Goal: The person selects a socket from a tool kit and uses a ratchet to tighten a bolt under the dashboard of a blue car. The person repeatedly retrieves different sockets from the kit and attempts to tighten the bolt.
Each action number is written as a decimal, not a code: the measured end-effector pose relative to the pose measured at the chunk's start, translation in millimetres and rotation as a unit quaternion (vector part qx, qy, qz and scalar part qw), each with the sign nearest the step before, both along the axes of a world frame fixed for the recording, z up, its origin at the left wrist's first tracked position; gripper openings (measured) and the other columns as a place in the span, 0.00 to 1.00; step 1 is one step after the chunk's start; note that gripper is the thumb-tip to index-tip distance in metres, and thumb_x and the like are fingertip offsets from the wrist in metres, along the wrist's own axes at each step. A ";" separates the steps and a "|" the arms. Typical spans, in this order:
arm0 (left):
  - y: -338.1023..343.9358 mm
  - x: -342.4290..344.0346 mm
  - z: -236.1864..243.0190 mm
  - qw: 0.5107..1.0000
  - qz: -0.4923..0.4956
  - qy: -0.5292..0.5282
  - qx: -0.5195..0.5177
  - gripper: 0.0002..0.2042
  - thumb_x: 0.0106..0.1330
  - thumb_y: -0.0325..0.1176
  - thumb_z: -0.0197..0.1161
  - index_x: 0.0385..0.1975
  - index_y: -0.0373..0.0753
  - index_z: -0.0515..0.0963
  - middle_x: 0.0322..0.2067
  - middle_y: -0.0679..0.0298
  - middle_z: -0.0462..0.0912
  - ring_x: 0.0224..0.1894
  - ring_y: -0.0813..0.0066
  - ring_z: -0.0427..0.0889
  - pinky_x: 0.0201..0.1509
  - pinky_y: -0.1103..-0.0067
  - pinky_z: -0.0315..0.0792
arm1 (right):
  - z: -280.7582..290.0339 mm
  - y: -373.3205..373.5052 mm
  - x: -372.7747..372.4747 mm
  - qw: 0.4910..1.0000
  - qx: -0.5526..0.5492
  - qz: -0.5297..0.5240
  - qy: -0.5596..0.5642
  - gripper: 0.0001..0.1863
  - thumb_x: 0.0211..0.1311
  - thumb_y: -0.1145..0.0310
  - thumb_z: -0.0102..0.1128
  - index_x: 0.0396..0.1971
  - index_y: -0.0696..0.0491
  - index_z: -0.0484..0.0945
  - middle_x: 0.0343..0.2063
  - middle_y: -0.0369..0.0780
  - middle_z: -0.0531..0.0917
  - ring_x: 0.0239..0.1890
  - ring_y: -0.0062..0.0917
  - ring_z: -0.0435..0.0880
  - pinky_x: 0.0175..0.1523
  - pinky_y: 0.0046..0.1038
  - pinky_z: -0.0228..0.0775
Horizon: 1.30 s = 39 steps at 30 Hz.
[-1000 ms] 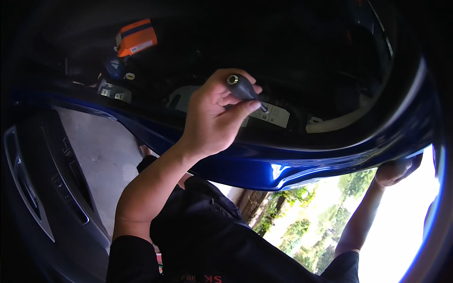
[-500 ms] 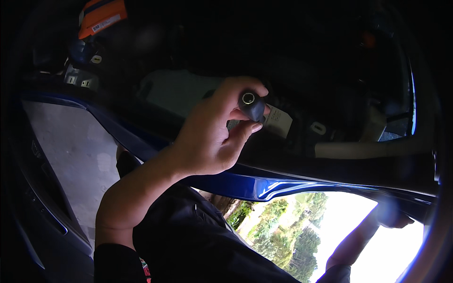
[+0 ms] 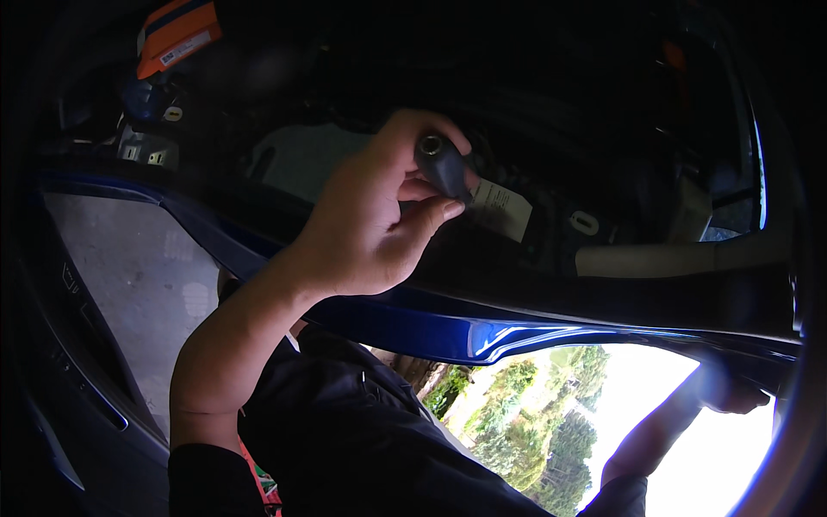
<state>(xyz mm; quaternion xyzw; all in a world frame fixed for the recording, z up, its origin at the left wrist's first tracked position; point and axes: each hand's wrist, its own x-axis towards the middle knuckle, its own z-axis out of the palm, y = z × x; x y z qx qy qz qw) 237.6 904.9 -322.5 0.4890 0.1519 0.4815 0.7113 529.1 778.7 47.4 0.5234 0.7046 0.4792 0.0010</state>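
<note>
My left hand (image 3: 366,215) is closed around a dark, tapered piece (image 3: 444,170) with a round, silver-ringed end. Its thumb presses from below and its fingers curl over the top; what the piece is does not show clearly. Just beside it hangs or lies a pale printed label (image 3: 500,211) in the dark car interior. Far to the lower right, my right hand (image 3: 732,395) is up against the dark edge of the car body. Glare and shadow hide its fingers.
A blue door sill (image 3: 431,332) runs across below my left hand. An orange packet (image 3: 179,39) sits at the upper left, above a metal bracket (image 3: 146,148). At the right is a beige trim strip (image 3: 680,258). A grey floor (image 3: 146,284) shows at the left, greenery (image 3: 525,422) outside.
My left hand has moved a little up and to the left with the dark piece, whose ringed end has tilted. The whole view has shifted slightly. My right hand keeps its place by the car edge.
</note>
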 end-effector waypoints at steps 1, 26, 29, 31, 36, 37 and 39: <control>1.5 0.3 0.7 0.999 0.005 0.019 0.045 0.19 0.64 0.18 0.62 0.53 0.35 0.66 0.42 0.57 0.80 0.50 0.70 0.83 0.52 0.76 0.82 | -0.1 0.0 -0.6 1.000 -0.001 -0.001 -0.002 0.27 0.69 0.54 0.53 0.58 0.58 0.70 0.55 0.50 0.75 0.56 0.42 0.78 0.58 0.41 0.74; -12.8 0.7 27.0 0.943 0.152 0.207 0.213 0.26 0.54 0.28 0.75 0.53 0.35 0.74 0.42 0.57 0.84 0.36 0.65 0.87 0.37 0.78 0.81 | 2.3 -2.8 2.2 1.000 -0.001 -0.008 0.001 0.30 0.68 0.51 0.55 0.59 0.58 0.69 0.56 0.50 0.74 0.57 0.42 0.77 0.60 0.40 0.72; -14.8 -4.5 26.0 0.943 0.172 0.199 0.206 0.25 0.56 0.25 0.72 0.54 0.34 0.73 0.46 0.53 0.82 0.40 0.64 0.86 0.40 0.77 0.82 | 4.6 -4.6 2.5 1.000 -0.001 -0.009 0.001 0.30 0.67 0.51 0.55 0.60 0.58 0.69 0.56 0.50 0.74 0.57 0.42 0.77 0.60 0.40 0.72; -15.3 -0.5 18.9 0.954 0.193 0.143 0.180 0.24 0.57 0.23 0.71 0.54 0.33 0.73 0.49 0.51 0.80 0.43 0.63 0.85 0.42 0.76 0.82 | 4.6 -2.7 2.7 1.000 -0.001 -0.007 0.000 0.30 0.67 0.51 0.55 0.60 0.58 0.69 0.56 0.50 0.74 0.57 0.42 0.77 0.60 0.40 0.72; -26.4 -9.8 25.9 0.964 0.067 0.127 0.223 0.20 0.56 0.22 0.70 0.50 0.33 0.75 0.46 0.51 0.81 0.41 0.60 0.86 0.38 0.74 0.82 | 2.2 -2.7 1.6 1.000 -0.001 -0.010 -0.001 0.31 0.67 0.50 0.56 0.60 0.58 0.68 0.56 0.50 0.74 0.57 0.42 0.77 0.61 0.40 0.71; -27.8 -7.5 26.2 0.958 0.106 0.139 0.229 0.20 0.56 0.22 0.71 0.49 0.33 0.75 0.44 0.51 0.82 0.39 0.60 0.86 0.37 0.74 0.82 | 2.0 -1.1 0.7 1.000 -0.002 -0.011 -0.002 0.31 0.67 0.50 0.56 0.60 0.58 0.68 0.56 0.50 0.74 0.57 0.42 0.77 0.61 0.40 0.71; -21.9 -6.0 30.5 0.948 0.144 0.174 0.224 0.21 0.55 0.24 0.73 0.49 0.34 0.76 0.41 0.53 0.83 0.37 0.60 0.86 0.37 0.75 0.81 | -0.2 1.0 -0.6 1.000 0.002 -0.008 -0.003 0.31 0.67 0.50 0.56 0.60 0.58 0.68 0.56 0.50 0.74 0.57 0.42 0.77 0.61 0.40 0.71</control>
